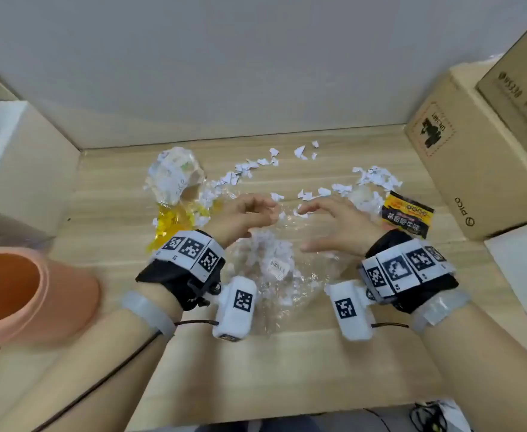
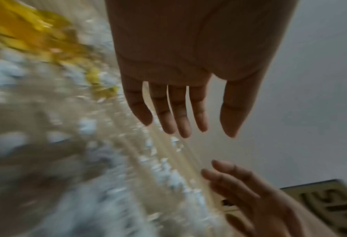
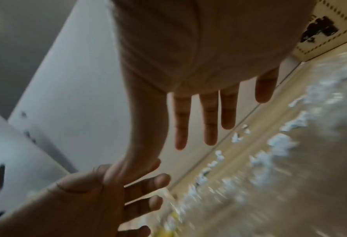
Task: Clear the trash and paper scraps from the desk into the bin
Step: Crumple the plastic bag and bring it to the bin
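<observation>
White paper scraps (image 1: 376, 177) lie scattered over the wooden desk (image 1: 106, 213), blurred in both wrist views. A clear plastic sheet (image 1: 284, 275) heaped with scraps lies between my wrists. My left hand (image 1: 249, 213) and right hand (image 1: 321, 219) hover over it with fingers spread and relaxed, fingertips nearly meeting, holding nothing. The left hand (image 2: 180, 112) and the right hand (image 3: 204, 118) both show straight fingers. A yellow plastic wrapper (image 1: 171, 222) and a crumpled clear bag (image 1: 175, 176) lie at the left. A black-and-yellow snack packet (image 1: 407, 215) lies at the right. The orange bin (image 1: 28, 294) lies at the left edge.
Cardboard boxes (image 1: 474, 145) stand at the right, and a beige box (image 1: 22, 169) stands at the left. A grey wall (image 1: 224, 73) closes the back of the desk. A white sheet (image 1: 524, 275) lies at the near right.
</observation>
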`<state>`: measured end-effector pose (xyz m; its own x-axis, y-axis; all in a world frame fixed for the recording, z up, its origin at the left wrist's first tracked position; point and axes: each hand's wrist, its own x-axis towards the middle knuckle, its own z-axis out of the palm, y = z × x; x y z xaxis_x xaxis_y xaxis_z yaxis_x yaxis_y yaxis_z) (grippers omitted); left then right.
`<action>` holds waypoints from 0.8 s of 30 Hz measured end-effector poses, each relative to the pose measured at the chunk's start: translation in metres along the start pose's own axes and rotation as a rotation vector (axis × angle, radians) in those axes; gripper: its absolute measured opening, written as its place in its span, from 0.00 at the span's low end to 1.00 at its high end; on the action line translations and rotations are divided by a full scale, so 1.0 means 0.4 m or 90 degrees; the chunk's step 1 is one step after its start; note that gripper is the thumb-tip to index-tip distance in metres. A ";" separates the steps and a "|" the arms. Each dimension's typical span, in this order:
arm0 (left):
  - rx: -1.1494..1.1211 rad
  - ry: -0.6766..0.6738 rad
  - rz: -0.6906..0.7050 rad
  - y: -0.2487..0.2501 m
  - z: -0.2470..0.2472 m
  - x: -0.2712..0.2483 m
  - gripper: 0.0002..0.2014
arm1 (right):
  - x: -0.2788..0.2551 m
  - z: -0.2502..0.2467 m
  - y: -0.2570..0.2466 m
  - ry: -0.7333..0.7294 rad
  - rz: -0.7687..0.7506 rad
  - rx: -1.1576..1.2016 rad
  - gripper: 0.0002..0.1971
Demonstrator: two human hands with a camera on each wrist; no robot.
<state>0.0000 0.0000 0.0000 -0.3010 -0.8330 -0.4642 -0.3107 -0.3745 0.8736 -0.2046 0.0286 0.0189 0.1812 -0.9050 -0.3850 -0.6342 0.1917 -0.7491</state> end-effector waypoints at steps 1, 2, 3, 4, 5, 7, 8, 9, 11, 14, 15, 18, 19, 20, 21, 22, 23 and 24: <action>0.031 -0.019 -0.024 -0.023 0.008 -0.001 0.15 | -0.008 0.011 0.012 -0.059 0.040 -0.140 0.36; 0.061 -0.026 -0.047 -0.047 0.010 0.006 0.19 | -0.001 0.025 0.031 -0.107 0.056 -0.276 0.44; 0.077 -0.035 -0.073 -0.078 0.014 0.007 0.21 | 0.002 0.044 0.058 -0.136 0.078 -0.351 0.51; 0.090 -0.044 -0.099 -0.108 0.018 0.007 0.24 | 0.004 0.064 0.078 -0.151 0.095 -0.412 0.54; 0.109 -0.045 -0.110 -0.126 0.021 0.007 0.27 | 0.010 0.080 0.093 -0.146 0.101 -0.428 0.55; 0.124 -0.044 -0.108 -0.153 0.023 0.013 0.32 | 0.024 0.102 0.125 -0.117 0.116 -0.419 0.55; 0.125 -0.042 -0.098 -0.156 0.023 0.014 0.33 | 0.027 0.109 0.135 -0.096 0.119 -0.410 0.54; 0.124 -0.044 -0.094 -0.161 0.023 0.016 0.34 | 0.031 0.116 0.141 -0.069 0.127 -0.393 0.53; 0.127 -0.044 -0.095 -0.165 0.024 0.016 0.36 | 0.039 0.128 0.145 -0.016 0.129 -0.365 0.47; 0.109 -0.050 -0.091 -0.157 0.021 0.011 0.36 | 0.056 0.128 0.142 0.035 0.094 -0.336 0.31; 0.092 -0.054 -0.084 -0.150 0.019 0.006 0.35 | 0.058 0.123 0.135 0.057 0.066 -0.311 0.26; 0.060 -0.054 -0.018 -0.105 -0.001 -0.020 0.35 | 0.052 0.094 0.077 0.159 -0.028 -0.130 0.19; 0.059 -0.053 0.018 -0.083 -0.010 -0.032 0.36 | 0.044 0.079 0.042 0.191 -0.053 -0.032 0.18; 0.047 -0.054 0.053 -0.057 -0.018 -0.048 0.39 | 0.037 0.067 0.005 0.218 -0.087 0.071 0.19; 0.021 -0.060 0.085 -0.030 -0.022 -0.064 0.41 | 0.029 0.059 -0.034 0.237 -0.120 0.165 0.21; -0.009 -0.065 0.120 -0.002 -0.025 -0.078 0.44 | 0.022 0.054 -0.073 0.242 -0.151 0.239 0.23; -0.033 -0.070 0.160 0.023 -0.024 -0.091 0.46 | 0.016 0.055 -0.108 0.232 -0.175 0.286 0.24; -0.043 -0.066 0.197 0.046 -0.022 -0.102 0.47 | 0.011 0.060 -0.137 0.211 -0.199 0.313 0.24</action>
<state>0.0146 0.0234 0.0365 -0.4626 -0.8670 -0.1852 -0.1305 -0.1401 0.9815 -0.1508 0.0231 0.0452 0.0110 -0.9998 0.0177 -0.1587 -0.0192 -0.9871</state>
